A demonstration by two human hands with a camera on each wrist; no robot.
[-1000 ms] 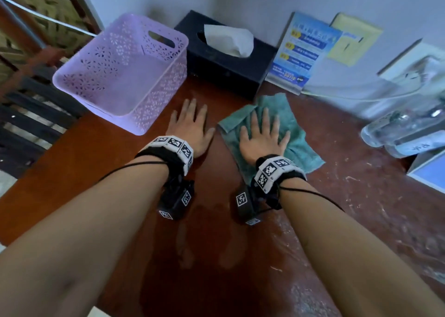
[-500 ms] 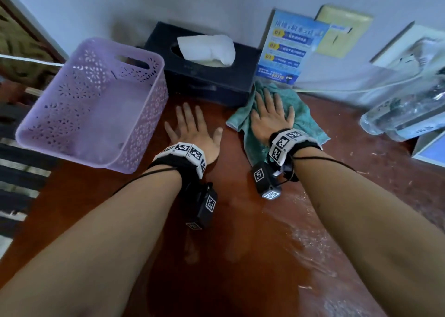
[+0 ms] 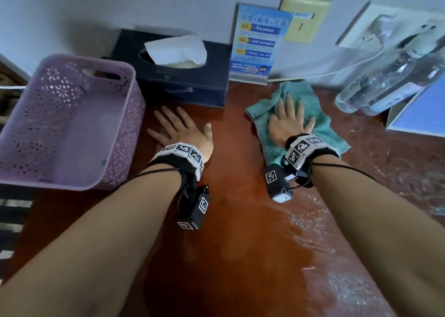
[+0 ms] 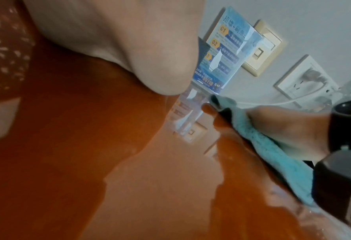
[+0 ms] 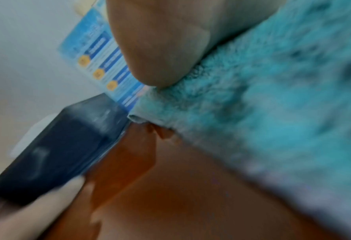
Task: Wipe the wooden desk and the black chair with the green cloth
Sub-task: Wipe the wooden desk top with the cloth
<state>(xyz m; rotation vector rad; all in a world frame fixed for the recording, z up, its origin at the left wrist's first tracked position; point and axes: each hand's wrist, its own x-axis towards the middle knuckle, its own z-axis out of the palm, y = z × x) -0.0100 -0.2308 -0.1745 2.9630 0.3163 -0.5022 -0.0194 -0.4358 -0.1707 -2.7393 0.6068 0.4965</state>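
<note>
Purple plastic basket (image 3: 72, 121) sits at far left on the wooden desk (image 3: 240, 220), lattice walls, nothing seen inside. Just right of it, against the wall, a dark tissue box (image 3: 173, 76) with a white tissue (image 3: 178, 49) sticking up from the slot.

Left hand (image 3: 183, 131) lies palm down on bare desk, in front of the tissue box and just beside the basket's near corner. Fingers straight and spread; it holds nothing. Marker band and a small black camera on the wrist. Left wrist view: palm flat against the reddish wood, desk surface glossy with reflections.

Blue printed card (image 3: 260, 42) stands against the wall right of the tissue box; a yellowish wall switch (image 3: 305, 18) behind it.

Green cloth (image 3: 313, 109) lies rumpled on the desk just below the card, its far edge near the wall. Right hand (image 3: 289, 124) presses flat on top of it, fingers extended and spread, not curled round the fabric; no pinch visible. Right wrist view is blurred: thumb rests on the cloth's pile, cloth edge close to the tissue box corner.

Desk near the right forearm shows wet streaks and pale specks.

Far right: clear plastic bottles (image 3: 385, 85) lying against a white and blue box (image 3: 419, 114); a wall socket (image 3: 385, 27) with a white cord above them.

Chair: not identifiable in these views.
</note>
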